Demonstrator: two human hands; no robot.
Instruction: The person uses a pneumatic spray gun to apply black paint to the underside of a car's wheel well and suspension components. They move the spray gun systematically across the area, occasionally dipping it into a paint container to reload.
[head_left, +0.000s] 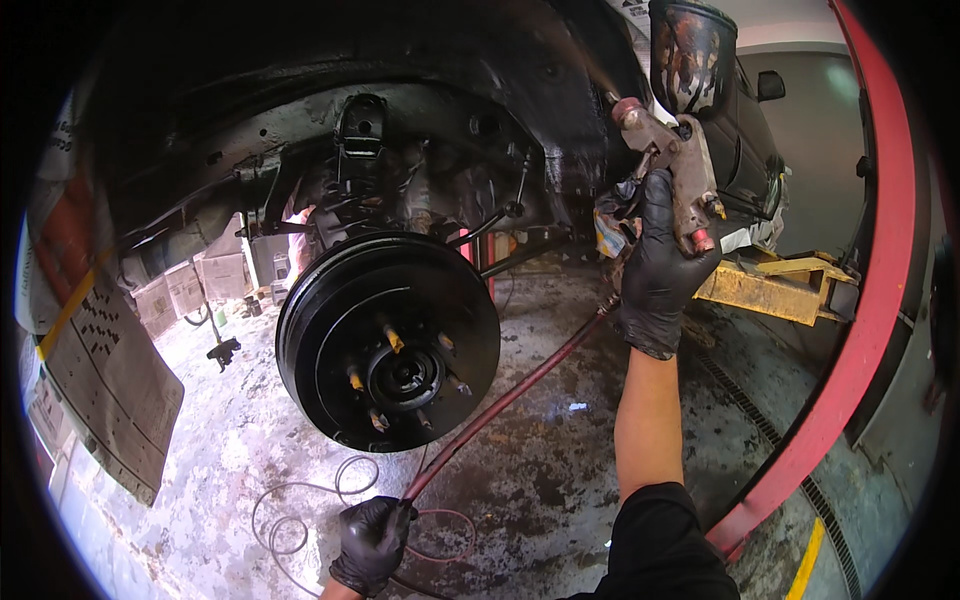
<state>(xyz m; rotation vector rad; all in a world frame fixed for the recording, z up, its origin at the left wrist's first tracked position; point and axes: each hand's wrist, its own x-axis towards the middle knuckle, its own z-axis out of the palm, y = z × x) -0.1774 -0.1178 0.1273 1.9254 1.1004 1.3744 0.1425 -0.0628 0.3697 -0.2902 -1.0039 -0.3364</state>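
My right hand (664,262), in a black glove, is closed round the handle of a paint spray gun (692,178) and holds it up at the right of the wheel well. A dark, paint-streaked cup (692,55) sits on top of the gun, whose nozzle points up and left at the black-coated wheel arch (520,85). From the gun's base a red air hose (505,402) slants down to my gloved left hand (370,542), which grips it low down. Between my hands and the arch hangs a black brake drum (330,340) with several yellowish-tipped wheel studs.
A red lift post (895,250) curves along the right side, with a yellow lift arm (765,292) beside it. Masking paper (110,390) hangs at the left. Thin hose loops (290,535) lie on the stained floor (215,500). A dark vehicle (745,150) stands behind the gun.
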